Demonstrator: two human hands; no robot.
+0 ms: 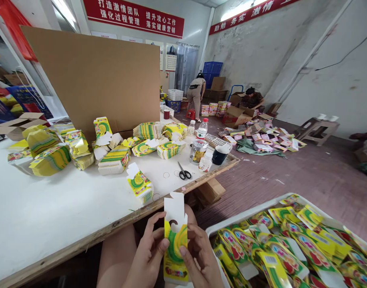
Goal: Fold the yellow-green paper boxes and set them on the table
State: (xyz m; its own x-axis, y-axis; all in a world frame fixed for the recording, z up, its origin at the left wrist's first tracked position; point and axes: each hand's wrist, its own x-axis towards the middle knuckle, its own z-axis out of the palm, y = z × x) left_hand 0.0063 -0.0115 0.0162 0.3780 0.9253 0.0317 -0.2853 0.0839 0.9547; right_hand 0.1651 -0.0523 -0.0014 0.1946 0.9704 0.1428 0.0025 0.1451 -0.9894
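Between my two hands, above my lap, is a yellow and green printed carton (176, 246). Its white top flap stands up, with a round cut-out below it. My left hand (151, 250) grips the left edge, thumb on the front face. On the opposite edge, my right hand (199, 252) pinches the carton with its thumb on the front too. Just beyond, at the table edge, lies a small stack of flat cartons (140, 185). To my right stands a white tub (215, 229) full of yellow cartons (281, 254) with red and green print.
Several bundles of flat cartons (114, 160) line the white table (66, 216). Black scissors (185, 174), a clear jar (198, 151), a bottle (202, 130) and a dark mug (221, 154) sit near its right corner. A large cardboard sheet (105, 80) stands behind. Two people are farther off near piled boxes (261, 136).
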